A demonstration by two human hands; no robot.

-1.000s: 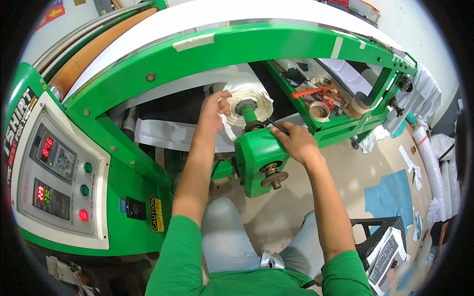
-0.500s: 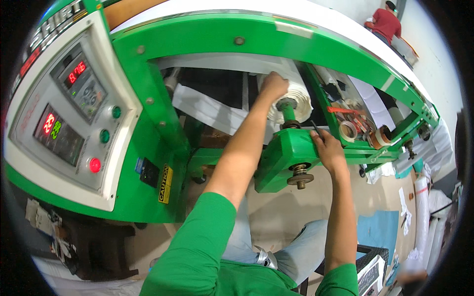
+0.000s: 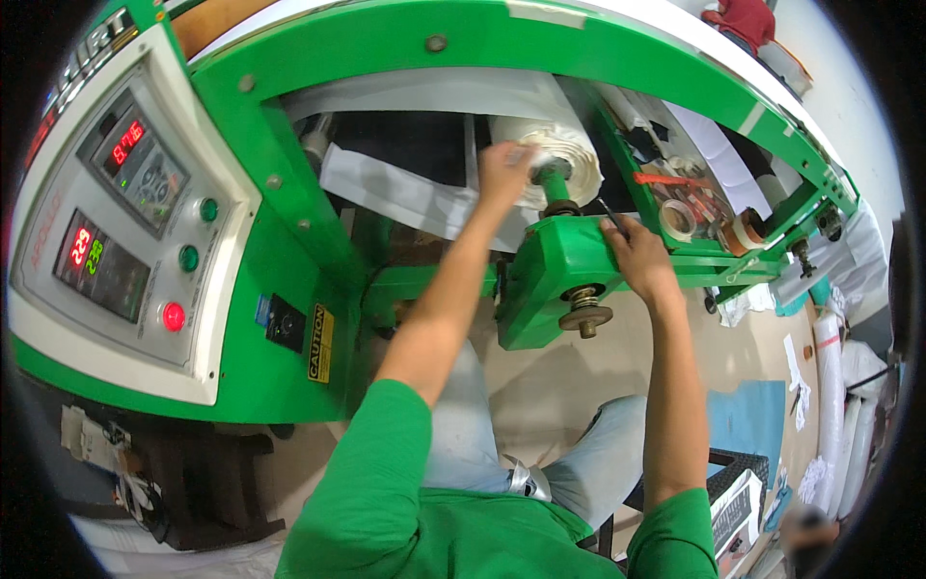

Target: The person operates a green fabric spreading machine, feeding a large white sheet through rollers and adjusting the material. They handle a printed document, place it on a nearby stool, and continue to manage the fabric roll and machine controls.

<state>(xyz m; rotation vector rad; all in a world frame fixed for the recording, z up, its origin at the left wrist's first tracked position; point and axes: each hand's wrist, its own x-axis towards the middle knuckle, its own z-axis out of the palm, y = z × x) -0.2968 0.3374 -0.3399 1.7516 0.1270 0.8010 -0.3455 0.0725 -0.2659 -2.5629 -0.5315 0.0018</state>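
My left hand (image 3: 504,174) is at the left edge of a thick roll of white paper or fabric (image 3: 569,159), whose layered end faces me. Its fingers are bent together and slightly blurred; what is between them, if anything, I cannot make out. The roll sits on a green shaft (image 3: 555,188) that runs into a green machine bracket (image 3: 555,275). My right hand (image 3: 637,253) rests on top of this bracket, closed round a thin dark stick-like tool (image 3: 606,207) that points up toward the roll. A loose white strip (image 3: 386,188) lies left of the roll.
On the left stands a control panel (image 3: 125,222) with lit displays and buttons. A tray right of the roll holds tape rolls (image 3: 678,220) and an orange-handled tool (image 3: 670,179). A spring-loaded knob (image 3: 585,314) juts from the bracket. Another person (image 3: 743,21) is at the far right.
My left hand has moved from the top of the roll down and left to its edge. My right hand stays on the bracket with the tool. The view has shifted slightly.
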